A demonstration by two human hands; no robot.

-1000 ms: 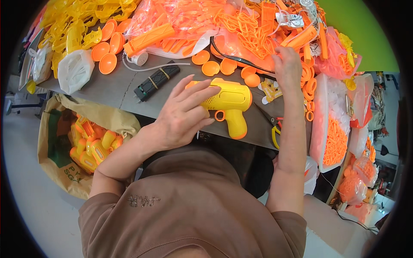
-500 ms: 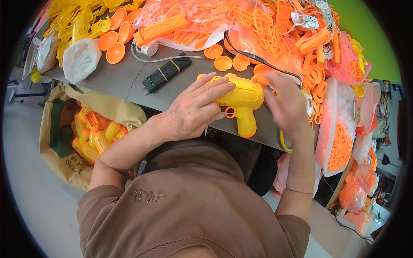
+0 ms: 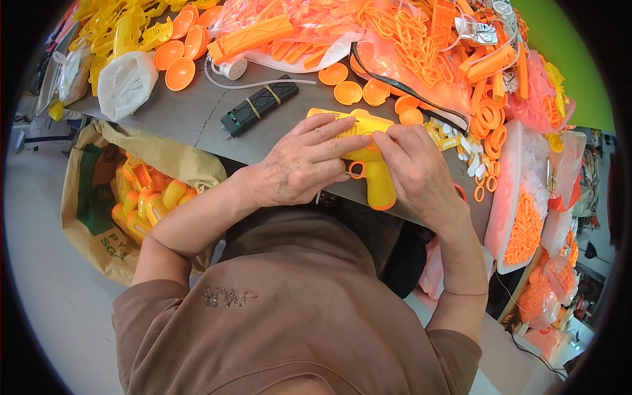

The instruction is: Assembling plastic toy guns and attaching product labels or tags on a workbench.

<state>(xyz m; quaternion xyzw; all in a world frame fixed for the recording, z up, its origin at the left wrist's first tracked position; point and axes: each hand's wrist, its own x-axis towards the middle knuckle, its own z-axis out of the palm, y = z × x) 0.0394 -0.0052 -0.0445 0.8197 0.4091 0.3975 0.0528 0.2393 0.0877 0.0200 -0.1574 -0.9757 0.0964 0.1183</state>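
A yellow toy gun (image 3: 379,184) with an orange trigger ring and orange trim lies on its side at the table's front edge, its grip pointing toward me. My left hand (image 3: 303,161) holds it from the left, fingers spread across its body. My right hand (image 3: 418,171) is at the gun's right end, thumb and forefinger pinched together against the body close to my left fingertips. What sits in that pinch, if anything, is hidden. Just beyond my right hand lie small yellow printed pieces (image 3: 442,136) and white oval pieces (image 3: 471,158).
Left of the gun lies a black part with rubber bands (image 3: 260,105). Orange cups (image 3: 347,93), orange rings (image 3: 488,115) and heaped orange parts line the far side. A paper sack (image 3: 78,217) of yellow-orange parts stands at left, a tub (image 3: 495,217) of orange pieces at right.
My right hand, blurred beyond the gun's right end before, has come left onto the gun's body with its fingertips pinched. My left hand stays on the gun. The whole view has shifted slightly.
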